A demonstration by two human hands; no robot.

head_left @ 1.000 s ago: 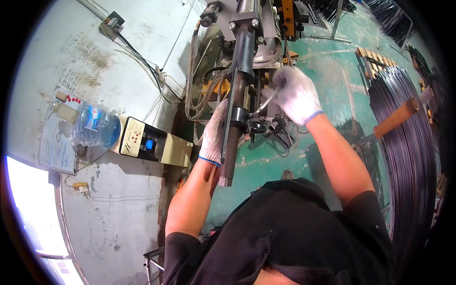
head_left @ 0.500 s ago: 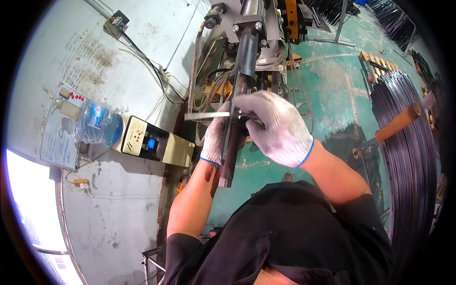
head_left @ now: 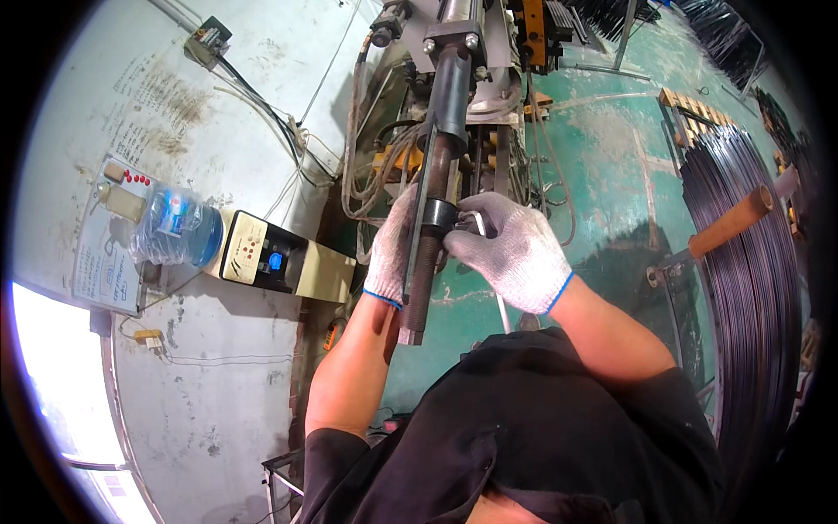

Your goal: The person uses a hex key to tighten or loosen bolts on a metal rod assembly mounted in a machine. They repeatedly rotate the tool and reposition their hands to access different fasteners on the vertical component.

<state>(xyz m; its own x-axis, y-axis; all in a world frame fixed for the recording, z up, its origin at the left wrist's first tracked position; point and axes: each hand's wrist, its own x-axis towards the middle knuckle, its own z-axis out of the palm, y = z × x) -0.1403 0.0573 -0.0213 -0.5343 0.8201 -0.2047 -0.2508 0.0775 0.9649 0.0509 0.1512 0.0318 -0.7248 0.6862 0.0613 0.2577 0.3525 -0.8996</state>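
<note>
A dark threaded rod (head_left: 417,293) points toward me from the machine, with a black ring collar (head_left: 438,215) around it. Alongside its left side runs a narrow flat metal bar (head_left: 420,210). My left hand (head_left: 391,249), in a white knit glove, is closed around the rod from the left; most of its fingers are hidden behind the bar and rod. At the collar's right, my gloved right hand (head_left: 515,249) grips a silver L-shaped hex key (head_left: 503,313). Its bent end shows between thumb and fingers, and the long arm hangs below the hand.
Ahead is the machine's cylinder (head_left: 449,92), with hoses (head_left: 351,157) on its left. A water dispenser (head_left: 271,258) stands by the left wall. At right, long dark metal rods (head_left: 742,262) lie bundled near an orange-brown tube (head_left: 731,225) on a stand.
The hex key has swung from pointing left across the rod to hanging down on the right. My right hand has moved slightly right and down, uncovering the collar. My left hand stays at the rod.
</note>
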